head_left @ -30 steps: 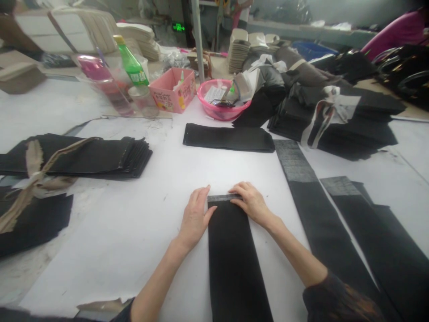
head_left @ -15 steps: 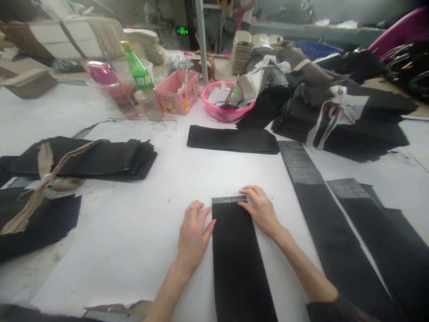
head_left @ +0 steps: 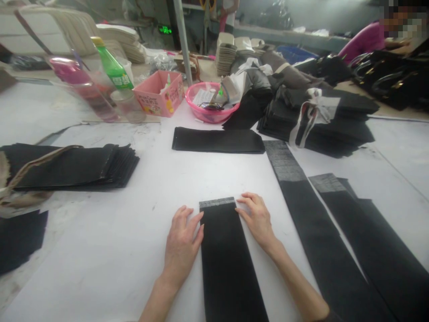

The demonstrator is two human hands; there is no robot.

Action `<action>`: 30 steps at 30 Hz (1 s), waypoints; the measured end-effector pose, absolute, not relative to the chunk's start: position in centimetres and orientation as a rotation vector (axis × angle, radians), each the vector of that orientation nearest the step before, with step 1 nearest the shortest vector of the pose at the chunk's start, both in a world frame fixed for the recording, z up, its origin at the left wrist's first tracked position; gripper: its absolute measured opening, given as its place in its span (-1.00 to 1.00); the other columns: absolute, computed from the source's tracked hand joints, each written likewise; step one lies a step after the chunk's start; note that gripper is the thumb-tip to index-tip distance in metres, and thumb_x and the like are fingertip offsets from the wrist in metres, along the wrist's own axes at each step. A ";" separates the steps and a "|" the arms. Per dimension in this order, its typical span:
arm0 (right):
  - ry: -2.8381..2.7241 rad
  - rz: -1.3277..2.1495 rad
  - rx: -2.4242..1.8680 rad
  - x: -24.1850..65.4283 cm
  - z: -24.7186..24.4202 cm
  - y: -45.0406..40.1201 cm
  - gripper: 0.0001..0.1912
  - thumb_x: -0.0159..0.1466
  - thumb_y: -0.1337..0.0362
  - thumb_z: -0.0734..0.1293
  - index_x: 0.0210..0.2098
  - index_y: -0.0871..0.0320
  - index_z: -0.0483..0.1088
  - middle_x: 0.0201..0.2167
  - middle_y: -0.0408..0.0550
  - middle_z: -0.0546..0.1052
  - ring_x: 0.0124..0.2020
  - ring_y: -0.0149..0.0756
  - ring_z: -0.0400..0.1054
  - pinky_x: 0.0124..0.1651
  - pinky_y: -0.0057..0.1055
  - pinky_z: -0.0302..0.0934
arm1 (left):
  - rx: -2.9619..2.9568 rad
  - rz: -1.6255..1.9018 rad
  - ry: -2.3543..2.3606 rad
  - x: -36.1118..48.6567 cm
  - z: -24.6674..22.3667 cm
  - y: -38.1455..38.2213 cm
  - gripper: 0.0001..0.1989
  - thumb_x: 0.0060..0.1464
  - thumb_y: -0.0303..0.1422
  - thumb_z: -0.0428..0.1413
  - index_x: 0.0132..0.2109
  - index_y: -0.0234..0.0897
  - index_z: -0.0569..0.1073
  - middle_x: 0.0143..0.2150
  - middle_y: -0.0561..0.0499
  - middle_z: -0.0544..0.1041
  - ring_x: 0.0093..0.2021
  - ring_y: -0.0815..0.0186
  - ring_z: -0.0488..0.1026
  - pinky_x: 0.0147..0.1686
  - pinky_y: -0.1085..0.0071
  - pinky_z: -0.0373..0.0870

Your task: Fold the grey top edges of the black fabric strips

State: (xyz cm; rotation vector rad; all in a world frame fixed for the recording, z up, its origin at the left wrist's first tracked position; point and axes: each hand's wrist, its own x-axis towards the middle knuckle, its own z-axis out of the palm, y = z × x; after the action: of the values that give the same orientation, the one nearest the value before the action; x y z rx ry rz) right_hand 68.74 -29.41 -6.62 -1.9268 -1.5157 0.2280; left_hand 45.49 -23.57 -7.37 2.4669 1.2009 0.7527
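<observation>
A long black strip with a narrow grey band across its far end lies on the white table surface. My left hand rests at the strip's left edge, fingers apart, with fingertips touching the side. On the right, my right hand has its fingers spread, the tips at the strip's upper right edge. Neither hand grasps anything. Another long black strip with a wider grey end lies to the right, with more black strips beyond it. A flat black stack lies crosswise farther back.
Tied black stacks stand at the left and back right. Along the back are a pink basin, a pink box, a green bottle and a metal pole. A person's pink sleeve shows at the upper right.
The view has shifted to the right, so things appear farther left. My right fingers have moved off the grey band to the strip's right edge. More of the person at the upper right shows.
</observation>
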 end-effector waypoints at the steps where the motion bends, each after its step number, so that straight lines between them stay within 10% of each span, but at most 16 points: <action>1: -1.518 0.228 -1.924 68.8 -6.7 -29.4 -0.80 0.22 0.35 0.36 -0.14 0.04 0.41 -0.04 -0.04 0.39 0.00 -0.14 0.27 0.07 -0.14 0.23 | 2.477 0.745 1.198 45.5 -7.3 -23.6 -0.69 0.15 -0.44 0.06 0.05 -0.19 0.39 0.08 -0.14 0.31 0.23 0.04 0.17 0.17 -0.01 0.25; 17: -1.833 0.259 -1.827 68.5 -4.8 -25.9 -0.75 0.22 0.33 0.39 -0.10 0.05 0.41 -0.11 -0.07 0.46 -0.05 -0.17 0.27 0.00 -0.22 0.21 | 2.529 0.639 1.212 45.3 -6.6 -23.2 -0.72 0.13 -0.44 0.08 0.01 -0.24 0.39 0.05 -0.13 0.32 0.21 0.07 0.19 0.16 0.07 0.28; 25: -2.167 0.282 -1.857 68.4 -4.1 -23.2 -0.84 0.15 0.33 0.45 -0.31 0.11 0.39 -0.29 -0.08 0.45 -0.19 -0.21 0.26 -0.16 -0.30 0.17 | 2.579 0.395 1.246 47.4 -2.9 -21.4 -0.94 0.16 -0.43 0.06 -0.29 -0.25 0.41 -0.29 -0.02 0.38 -0.20 0.20 0.37 -0.12 0.17 0.38; 30: -2.184 0.325 -1.826 68.3 -3.8 -23.0 -0.84 0.17 0.37 0.42 -0.33 0.11 0.34 -0.34 -0.12 0.44 -0.25 -0.26 0.25 -0.21 -0.34 0.13 | 2.650 0.484 1.180 50.0 -5.0 -20.2 -0.81 0.13 -0.45 0.10 -0.08 -0.27 0.40 -0.10 -0.10 0.40 -0.03 0.14 0.33 -0.03 0.16 0.35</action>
State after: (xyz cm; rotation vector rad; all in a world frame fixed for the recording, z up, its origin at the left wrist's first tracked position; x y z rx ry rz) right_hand 68.34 -23.00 -3.79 -1.8262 -2.1842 0.3249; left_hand 50.02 -20.20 -4.96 2.6497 1.1798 0.4841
